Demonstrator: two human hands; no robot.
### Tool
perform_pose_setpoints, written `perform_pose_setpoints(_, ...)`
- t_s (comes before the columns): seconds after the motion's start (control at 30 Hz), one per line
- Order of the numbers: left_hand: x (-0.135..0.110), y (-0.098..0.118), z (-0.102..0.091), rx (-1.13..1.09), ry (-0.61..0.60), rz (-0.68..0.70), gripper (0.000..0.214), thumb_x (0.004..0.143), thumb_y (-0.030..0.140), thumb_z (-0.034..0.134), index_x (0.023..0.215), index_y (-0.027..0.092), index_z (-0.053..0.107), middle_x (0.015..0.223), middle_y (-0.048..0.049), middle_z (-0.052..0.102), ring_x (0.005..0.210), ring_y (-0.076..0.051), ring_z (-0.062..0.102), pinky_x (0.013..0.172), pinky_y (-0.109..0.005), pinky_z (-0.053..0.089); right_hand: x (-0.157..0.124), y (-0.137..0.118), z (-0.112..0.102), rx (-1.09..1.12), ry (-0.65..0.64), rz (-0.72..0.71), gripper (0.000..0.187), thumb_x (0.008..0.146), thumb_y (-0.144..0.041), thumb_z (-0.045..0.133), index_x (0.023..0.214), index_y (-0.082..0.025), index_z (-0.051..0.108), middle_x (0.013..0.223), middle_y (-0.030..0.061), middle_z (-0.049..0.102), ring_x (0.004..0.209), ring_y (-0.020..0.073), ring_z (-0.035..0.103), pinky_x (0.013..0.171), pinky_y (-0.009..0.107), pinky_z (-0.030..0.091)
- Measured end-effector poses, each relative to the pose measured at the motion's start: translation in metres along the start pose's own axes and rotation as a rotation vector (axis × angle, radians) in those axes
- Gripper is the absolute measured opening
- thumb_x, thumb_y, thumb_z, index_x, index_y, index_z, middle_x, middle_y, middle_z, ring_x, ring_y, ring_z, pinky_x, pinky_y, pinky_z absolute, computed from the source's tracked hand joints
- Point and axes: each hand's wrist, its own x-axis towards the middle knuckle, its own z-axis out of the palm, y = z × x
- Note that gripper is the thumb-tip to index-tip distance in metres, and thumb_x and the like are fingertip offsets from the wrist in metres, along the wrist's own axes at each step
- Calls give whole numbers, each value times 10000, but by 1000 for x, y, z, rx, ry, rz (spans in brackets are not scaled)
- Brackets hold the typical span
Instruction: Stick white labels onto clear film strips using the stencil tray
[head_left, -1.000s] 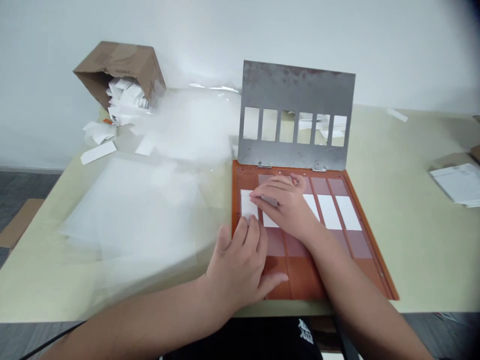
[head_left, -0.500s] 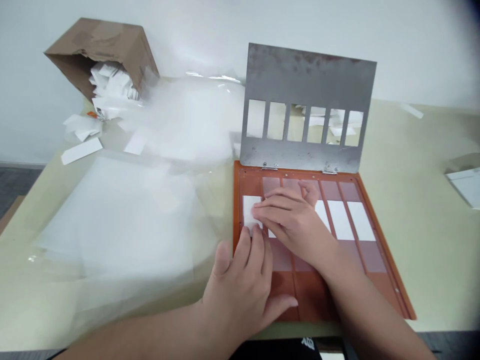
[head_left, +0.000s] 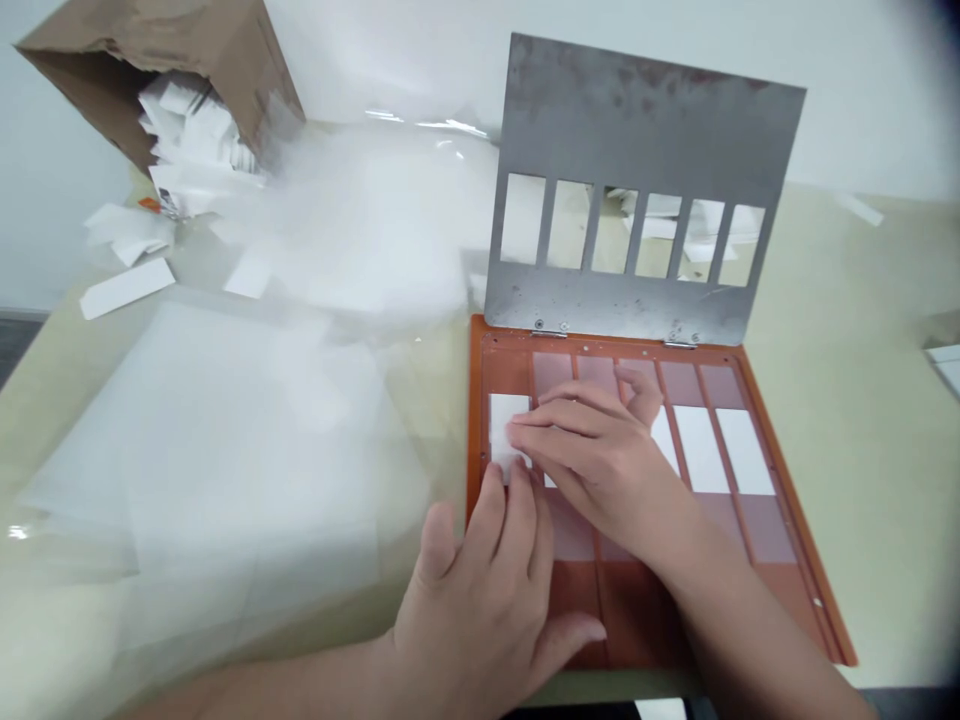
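An orange-brown slotted tray [head_left: 780, 520] lies flat on the table, with its grey metal lid [head_left: 645, 110], cut with several windows, standing open behind it. White cards lie in the tray's slots. My left hand [head_left: 484, 590] rests flat on the tray's near left corner, its fingertips touching the bottom edge of the leftmost white card [head_left: 502, 420]. My right hand [head_left: 600, 455] lies flat across the middle slots, fingers stretched left onto that same card. Two more white cards [head_left: 720, 450] show to the right of it.
A tipped cardboard box [head_left: 150, 50] at the far left spills white cards [head_left: 187, 130] onto the pale green table [head_left: 862, 400]. Clear plastic sheets [head_left: 225, 430] cover the table's left half. More white paper [head_left: 949, 365] lies at the right edge.
The view has moved closer and tilted down. Both hands stay on the tray; the right fingers have slid slightly over the leftmost card.
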Motion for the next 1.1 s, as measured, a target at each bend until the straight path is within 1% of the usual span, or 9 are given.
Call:
perform_pose_setpoints(0.2, 1, 1, -1, 5, -25, -4, 639, 1007, 554, 264, 1204, 113, 683, 1296, -109, 639, 1221, -235, 483, 886, -440, 303, 1, -1, -1, -39, 7, -7, 187, 922, -81, 563, 872, -221, 677, 857, -69, 712, 908, 180, 618, 1018, 475, 164)
perform_pose_setpoints(0.37, 1, 1, 0, 12, -25, 0, 632, 1007, 547, 274, 1204, 105, 680, 1292, -113, 641, 1222, -233, 482, 885, -439, 301, 1, -2, -1, -106, 32, -34, 216, 936, -88, 543, 822, -218, 671, 857, -65, 720, 920, 179, 610, 1070, 481, 138)
perform_pose_setpoints(0.5, 0, 1, -2, 11, -31, -2, 631, 1005, 553, 280, 1213, 109, 676, 1301, -105, 636, 1230, -232, 475, 884, -439, 302, 1, -1, 0, -125, 41, -40, 228, 933, -76, 540, 821, -222, 675, 848, -70, 717, 928, 175, 610, 1086, 485, 129)
perform_pose_setpoints(0.73, 0, 0, -2, 4, -27, -11, 630, 1008, 553, 269, 1188, 127, 697, 1282, -89, 650, 1229, -231, 469, 879, -434, 307, 1, -2, -2, -128, 14, -42, 229, 922, -55, 543, 841, -220, 678, 864, -69, 716, 947, 181, 624, 1090, 498, 137)
perform_pose_setpoints(0.9, -1, 1, -2, 4, -33, -6, 634, 1004, 559, 274, 1189, 125, 698, 1280, -86, 651, 1233, -235, 467, 878, -437, 314, 1, -3, -5, -153, -2, -49, 215, 912, -48, 560, 866, -221, 679, 872, -80, 717, 976, 179, 633, 1123, 500, 128)
perform_pose_setpoints(1.1, 2, 1, -2, 4, -39, -12, 630, 1006, 554, 275, 1191, 121, 693, 1283, -87, 650, 1226, -230, 473, 872, -440, 312, 0, -4, -6, -165, -27, -46, 208, 909, -45, 562, 900, -219, 677, 893, -79, 719, 989, 187, 629, 1119, 519, 125)
